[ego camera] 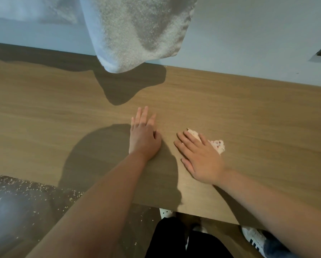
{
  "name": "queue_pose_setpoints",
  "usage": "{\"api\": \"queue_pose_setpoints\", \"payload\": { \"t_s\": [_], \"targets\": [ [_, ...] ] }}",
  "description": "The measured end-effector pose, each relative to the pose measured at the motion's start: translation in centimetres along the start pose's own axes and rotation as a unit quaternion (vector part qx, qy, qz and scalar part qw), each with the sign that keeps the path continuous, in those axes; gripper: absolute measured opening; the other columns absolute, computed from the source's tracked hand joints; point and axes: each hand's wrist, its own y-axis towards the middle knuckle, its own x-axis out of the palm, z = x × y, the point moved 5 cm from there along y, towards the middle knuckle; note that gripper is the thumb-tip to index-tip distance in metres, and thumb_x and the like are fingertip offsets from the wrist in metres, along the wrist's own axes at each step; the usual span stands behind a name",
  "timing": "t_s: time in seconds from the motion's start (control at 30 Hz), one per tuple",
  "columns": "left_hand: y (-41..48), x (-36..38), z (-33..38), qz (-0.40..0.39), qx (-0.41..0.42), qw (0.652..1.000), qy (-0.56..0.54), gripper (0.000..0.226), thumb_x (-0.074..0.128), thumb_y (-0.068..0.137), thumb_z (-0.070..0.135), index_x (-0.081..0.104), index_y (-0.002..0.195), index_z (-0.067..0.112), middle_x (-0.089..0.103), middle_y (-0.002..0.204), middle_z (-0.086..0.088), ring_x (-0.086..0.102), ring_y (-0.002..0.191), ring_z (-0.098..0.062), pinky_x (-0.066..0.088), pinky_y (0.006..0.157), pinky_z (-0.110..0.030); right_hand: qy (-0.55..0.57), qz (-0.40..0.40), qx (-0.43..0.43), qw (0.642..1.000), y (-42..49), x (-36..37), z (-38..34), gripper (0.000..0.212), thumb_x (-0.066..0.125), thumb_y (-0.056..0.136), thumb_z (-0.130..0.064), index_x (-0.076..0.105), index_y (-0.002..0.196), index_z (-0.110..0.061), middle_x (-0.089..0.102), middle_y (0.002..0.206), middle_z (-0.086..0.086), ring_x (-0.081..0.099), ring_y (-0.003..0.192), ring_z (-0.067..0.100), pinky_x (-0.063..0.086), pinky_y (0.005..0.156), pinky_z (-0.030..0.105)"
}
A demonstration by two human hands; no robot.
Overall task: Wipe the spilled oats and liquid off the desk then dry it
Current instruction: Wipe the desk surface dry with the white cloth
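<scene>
Head view: right hand (202,159) presses the cloth (218,145) flat-fingered onto the bench (249,118); left hand (144,140) rests flat, grip empty. Firm overlapping strokes should work best.

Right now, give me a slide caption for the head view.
Right hand presses a speckled cloth on the wooden desk; left hand rests flat beside it.

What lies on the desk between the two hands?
Head view: only bare desk between the left hand and the right hand, which rests on a spotted cloth.

Seemingly a domestic room: wooden desk (230,112) against a pale wall (249,43), white towel (137,30) hanging, dark floor (26,202).
</scene>
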Motion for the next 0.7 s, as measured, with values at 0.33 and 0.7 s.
{"api": "queue_pose_setpoints", "payload": {
  "t_s": [0.33,0.7],
  "targets": [
    [-9.5,4.1,5.6,-0.029,-0.004,0.999,0.012,0.056,0.017,0.101,0.027,0.015,0.156,0.017,0.002,0.164,-0.005,-0.012,0.15,-0.021,-0.014,0.117,-0.035,0.187,0.068,0.115,0.973,-2.0,-1.4,1.0,0.057,0.045,0.092,-0.007,0.034,0.148,-0.007,0.022,0.16,0.014,0.01,0.15,0.025,-0.006,0.118,0.03],
    [-10.2,5.5,6.3,-0.033,0.01,0.996,0.087,0.06,0.029,0.101,0.034,0.006,0.156,0.03,-0.008,0.164,-0.003,-0.012,0.15,-0.019,-0.007,0.122,-0.038,0.23,0.165,0.303,0.91,-7.1,0.0,4.4,0.036,0.042,0.094,0.001,0.058,0.126,0.004,0.04,0.149,0.022,0.024,0.146,0.033,0.004,0.121,0.047]
  ]
}}
